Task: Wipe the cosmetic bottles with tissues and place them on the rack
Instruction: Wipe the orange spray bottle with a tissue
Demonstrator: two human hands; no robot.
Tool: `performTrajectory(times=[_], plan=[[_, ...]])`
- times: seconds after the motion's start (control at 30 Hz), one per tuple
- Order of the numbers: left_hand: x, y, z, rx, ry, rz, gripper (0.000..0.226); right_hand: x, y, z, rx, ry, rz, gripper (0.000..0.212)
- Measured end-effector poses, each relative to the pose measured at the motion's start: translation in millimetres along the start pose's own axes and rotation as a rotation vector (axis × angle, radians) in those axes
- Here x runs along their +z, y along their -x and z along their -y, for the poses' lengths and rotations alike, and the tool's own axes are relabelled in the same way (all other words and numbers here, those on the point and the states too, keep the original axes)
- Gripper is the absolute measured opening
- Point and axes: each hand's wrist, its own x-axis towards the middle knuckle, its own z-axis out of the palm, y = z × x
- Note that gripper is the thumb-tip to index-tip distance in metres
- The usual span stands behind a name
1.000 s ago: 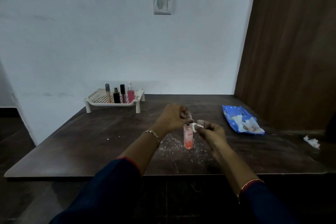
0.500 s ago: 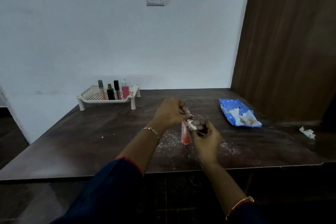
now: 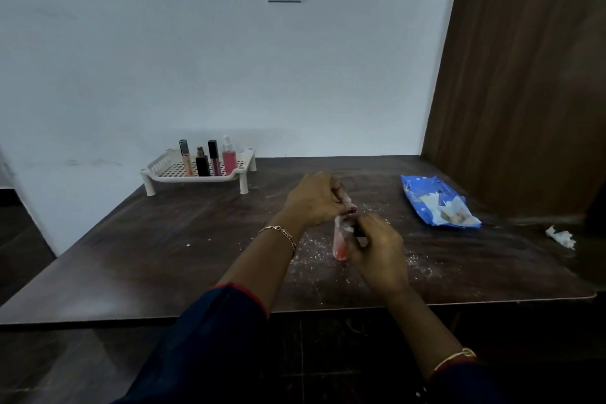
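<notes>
**Pink bottle [image 3: 339,244] upright, tissue [image 3: 343,224] at its neck**

The bottle stands on the dark tabletop [image 3: 164,256], near the front edge, amid scattered white flecks [image 3: 313,256].
Left hand [image 3: 314,200]: grip curled over the bottle's top, fingertips pinching the cap.
Right hand [image 3: 377,252]: grip closed round the small white tissue, pressed against the bottle's upper part. The bottle's lower half shows between my hands.
The rack [image 3: 193,178] sits far left by the wall, well apart, with four bottles [image 3: 213,157] upright on it.
An open blue tissue pack [image 3: 433,200] lies to the right, with a crumpled scrap [image 3: 560,236] beyond it.
</notes>
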Motion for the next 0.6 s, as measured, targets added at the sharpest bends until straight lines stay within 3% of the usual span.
performTrajectory(times=[0.27, 0.4, 0.6], plan=[[1, 2, -1, 0.014, 0.049, -0.006, 0.023, 7, -2, -11, 0.341, -0.203, -0.078, 0.012], [3, 2, 1, 0.007, 0.073, 0.0, 0.02, 0, 1, -9, 0.222, -0.024, -0.02, 0.012], [4, -3, 3, -0.01, 0.091, -0.011, 0.018, 4, 13, -12, 0.052, 0.16, 0.315, 0.009]])
